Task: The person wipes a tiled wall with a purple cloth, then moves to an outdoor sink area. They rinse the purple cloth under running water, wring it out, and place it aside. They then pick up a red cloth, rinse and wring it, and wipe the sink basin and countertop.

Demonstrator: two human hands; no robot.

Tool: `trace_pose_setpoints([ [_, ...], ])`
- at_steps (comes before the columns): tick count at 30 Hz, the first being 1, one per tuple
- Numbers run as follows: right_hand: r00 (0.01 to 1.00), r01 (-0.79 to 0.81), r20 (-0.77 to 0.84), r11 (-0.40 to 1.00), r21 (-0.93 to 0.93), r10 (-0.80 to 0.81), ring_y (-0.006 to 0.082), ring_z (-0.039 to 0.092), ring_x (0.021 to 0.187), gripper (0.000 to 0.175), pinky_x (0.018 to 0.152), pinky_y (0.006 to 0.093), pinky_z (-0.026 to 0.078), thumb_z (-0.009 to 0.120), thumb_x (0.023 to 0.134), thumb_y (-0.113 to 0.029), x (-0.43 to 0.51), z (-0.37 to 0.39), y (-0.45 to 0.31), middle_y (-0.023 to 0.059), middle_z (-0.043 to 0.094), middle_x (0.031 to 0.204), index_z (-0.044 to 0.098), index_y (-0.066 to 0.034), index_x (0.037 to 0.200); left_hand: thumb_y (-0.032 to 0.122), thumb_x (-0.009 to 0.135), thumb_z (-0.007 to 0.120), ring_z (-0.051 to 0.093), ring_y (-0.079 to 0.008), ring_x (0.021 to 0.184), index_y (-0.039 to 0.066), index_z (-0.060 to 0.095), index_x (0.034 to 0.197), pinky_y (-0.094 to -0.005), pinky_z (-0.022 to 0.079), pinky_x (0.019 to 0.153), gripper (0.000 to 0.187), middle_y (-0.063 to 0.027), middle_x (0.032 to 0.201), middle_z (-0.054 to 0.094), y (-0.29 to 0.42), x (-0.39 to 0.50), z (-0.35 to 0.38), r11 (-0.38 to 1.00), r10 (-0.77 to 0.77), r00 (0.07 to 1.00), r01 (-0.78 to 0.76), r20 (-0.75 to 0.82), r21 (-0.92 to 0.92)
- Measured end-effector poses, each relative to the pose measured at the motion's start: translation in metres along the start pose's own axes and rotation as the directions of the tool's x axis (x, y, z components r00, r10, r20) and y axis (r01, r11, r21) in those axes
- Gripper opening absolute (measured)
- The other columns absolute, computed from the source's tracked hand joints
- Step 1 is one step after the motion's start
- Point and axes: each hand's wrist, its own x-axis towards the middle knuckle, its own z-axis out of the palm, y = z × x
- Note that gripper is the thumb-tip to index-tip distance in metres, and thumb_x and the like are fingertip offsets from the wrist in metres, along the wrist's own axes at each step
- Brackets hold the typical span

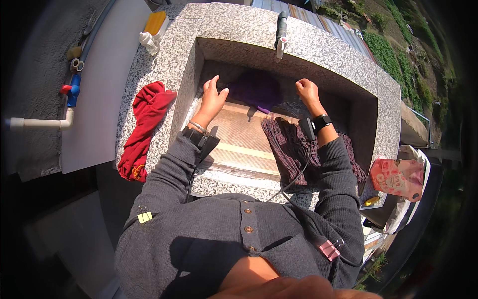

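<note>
My left hand [214, 98] is raised over the left side of a speckled stone sink [186, 93], its fingers apart and holding nothing. Over the far right part of the basin, my right hand [308, 92] is curled closed with nothing visible in it. A dark purple cloth [257, 89] lies bunched between the hands in the shaded back of the basin; its outline is hard to make out. In front of it slopes a ribbed washboard [242, 134]. A dark, purplish fringed knit cloth [285, 149] is draped over the board's right side, partly hidden beneath my right forearm.
A red cloth [145, 130] lies on the left ledge. Behind it stand a clear bottle [149, 43] and a yellow-topped container [156, 25]. A tap [281, 39] overhangs the sink's back edge. At right are a printed bag [397, 179] and a small yellow object [371, 202].
</note>
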Motion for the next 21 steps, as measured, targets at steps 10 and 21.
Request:
trace_pose_setpoints([
  [10,0.882,0.460,0.031,0.843,-0.280,-0.471,0.0373,0.063,0.083,0.033,0.069,0.0422,0.050,0.059,0.089,-0.033,0.064,-0.036,-0.129,0.0190,0.063,0.088,0.052,-0.0039,0.103,0.017,0.085,0.063,0.056,-0.0285,0.100,0.000,0.043,0.132,-0.0378,0.046,0.093,0.054,-0.0231,0.128,0.044,-0.016,0.025,0.022,0.985,-0.151,0.989,0.150,-0.005,-0.085],
  [21,0.936,-0.346,0.116,0.929,0.130,0.332,0.0303,0.064,0.091,0.032,0.078,0.0380,0.049,0.056,0.093,-0.032,0.044,0.085,0.045,0.0170,0.065,0.094,0.060,-0.0040,0.107,0.028,0.095,0.050,0.046,-0.0249,0.114,0.015,0.031,0.143,-0.0462,0.054,0.074,0.054,-0.0094,0.138,0.039,-0.038,0.069,0.072,0.455,-0.650,0.560,0.828,0.513,-0.328],
])
